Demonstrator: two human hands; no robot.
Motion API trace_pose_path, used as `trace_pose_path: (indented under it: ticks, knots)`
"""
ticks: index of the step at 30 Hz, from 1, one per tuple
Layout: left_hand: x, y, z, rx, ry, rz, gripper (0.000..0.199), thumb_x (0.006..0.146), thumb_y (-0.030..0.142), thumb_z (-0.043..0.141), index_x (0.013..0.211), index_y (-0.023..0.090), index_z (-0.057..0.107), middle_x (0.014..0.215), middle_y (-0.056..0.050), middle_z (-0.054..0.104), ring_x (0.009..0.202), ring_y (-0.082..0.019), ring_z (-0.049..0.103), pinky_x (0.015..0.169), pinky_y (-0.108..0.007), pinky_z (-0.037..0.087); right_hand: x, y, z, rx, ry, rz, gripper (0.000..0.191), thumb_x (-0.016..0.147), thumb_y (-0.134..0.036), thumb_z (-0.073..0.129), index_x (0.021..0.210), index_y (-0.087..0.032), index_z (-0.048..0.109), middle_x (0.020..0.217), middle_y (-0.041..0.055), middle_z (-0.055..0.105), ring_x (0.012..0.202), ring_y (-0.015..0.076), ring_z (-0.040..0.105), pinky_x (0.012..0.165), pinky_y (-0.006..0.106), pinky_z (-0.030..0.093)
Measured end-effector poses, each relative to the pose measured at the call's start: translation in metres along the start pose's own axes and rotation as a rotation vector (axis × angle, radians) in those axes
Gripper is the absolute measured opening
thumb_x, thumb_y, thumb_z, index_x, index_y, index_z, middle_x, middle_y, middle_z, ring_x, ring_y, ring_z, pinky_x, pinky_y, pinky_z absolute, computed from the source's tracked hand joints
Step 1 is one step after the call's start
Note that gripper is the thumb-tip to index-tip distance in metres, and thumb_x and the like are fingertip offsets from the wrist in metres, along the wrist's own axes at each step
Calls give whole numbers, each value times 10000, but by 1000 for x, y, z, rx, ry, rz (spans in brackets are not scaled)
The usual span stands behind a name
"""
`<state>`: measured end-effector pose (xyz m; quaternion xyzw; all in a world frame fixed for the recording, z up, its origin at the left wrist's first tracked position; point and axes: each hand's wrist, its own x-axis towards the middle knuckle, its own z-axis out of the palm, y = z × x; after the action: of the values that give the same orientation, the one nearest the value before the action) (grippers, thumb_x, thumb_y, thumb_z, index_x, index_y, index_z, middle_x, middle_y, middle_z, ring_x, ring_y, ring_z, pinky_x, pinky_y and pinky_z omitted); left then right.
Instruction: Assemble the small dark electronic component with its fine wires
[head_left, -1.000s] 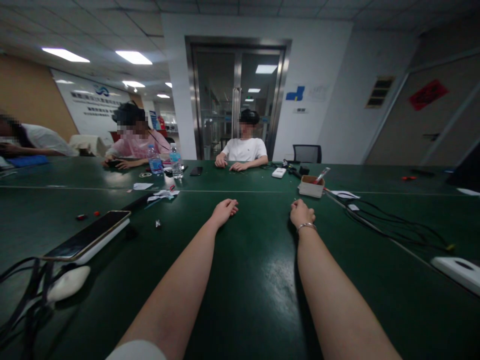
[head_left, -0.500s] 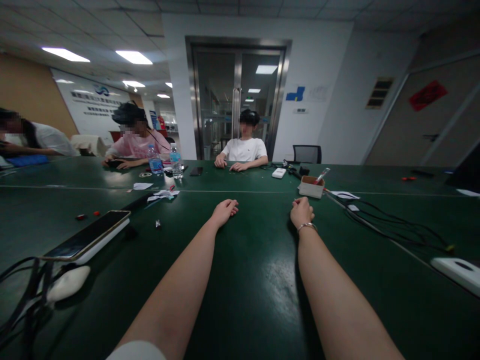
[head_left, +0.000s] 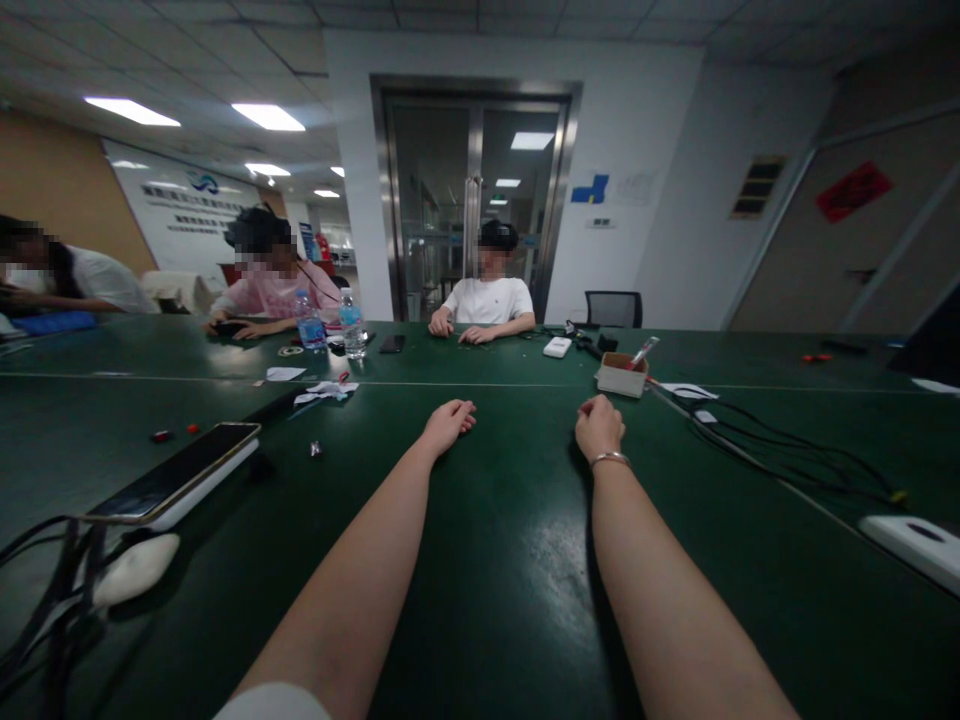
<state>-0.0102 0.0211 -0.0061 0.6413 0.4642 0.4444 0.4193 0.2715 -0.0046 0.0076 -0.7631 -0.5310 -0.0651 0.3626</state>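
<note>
My left hand [head_left: 450,425] rests on the dark green table [head_left: 495,560] just left of the middle. Its fingers are curled in and close together, and nothing shows in them. To its right, my right hand [head_left: 600,425] is closed in a loose fist on the table, with no object visible in it. A thin metal bracelet [head_left: 611,458] circles that wrist. Just beyond the right hand stands a small open box [head_left: 622,380] with a clear, slender item sticking out. The palm sides of both hands are hidden.
On the left lie a phone [head_left: 180,470] on a white block, a white rounded device [head_left: 139,570] and dark cables. Black cables [head_left: 787,440] and a white device [head_left: 911,545] lie right. Water bottles [head_left: 351,325] stand farther back. Several people sit around the table, one person [head_left: 491,295] opposite.
My right hand has shifted slightly to the left and turned a little at the wrist. My left hand stays where it was.
</note>
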Motion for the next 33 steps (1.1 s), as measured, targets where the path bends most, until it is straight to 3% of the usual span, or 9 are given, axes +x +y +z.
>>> trace_pose_path:
  ticks: [4,8,16,26,33]
  knots:
    - [1,0,-1,-1,-7,-13,378,866,446,455,968,119,612,842,-77,631,716,-127,562,677,-264,446,0,2,-5,1,25,54,180,786,-227,505,923,-189,615,996,91,612,959,260,472,802,381,358]
    - [-3,5,-1,-1,-2,-33,373,863,448,464,971,123,613,846,-77,633,726,-127,562,680,-254,446,2,2,-10,-17,-41,99,248,748,-275,545,934,-216,698,1030,94,628,980,276,471,815,389,376]
    - [-5,8,0,1,-5,-38,368,871,437,455,968,121,615,859,-79,633,740,-128,562,695,-258,447,1,-6,-22,-86,1,140,395,879,-410,418,1036,-150,670,1043,157,648,1009,302,509,814,407,387]
    - [0,2,1,-3,-17,-12,359,880,418,438,964,110,602,835,-74,621,705,-118,556,668,-251,447,-7,-13,-32,-73,-20,322,325,858,-340,455,997,-140,670,1007,192,657,957,297,621,774,398,461]
    - [-4,7,-1,9,-15,-40,368,870,434,457,974,119,617,864,-80,635,741,-127,565,692,-251,449,-9,-11,-29,-71,-20,281,304,853,-300,487,1050,-134,649,1070,179,616,991,283,618,789,357,477]
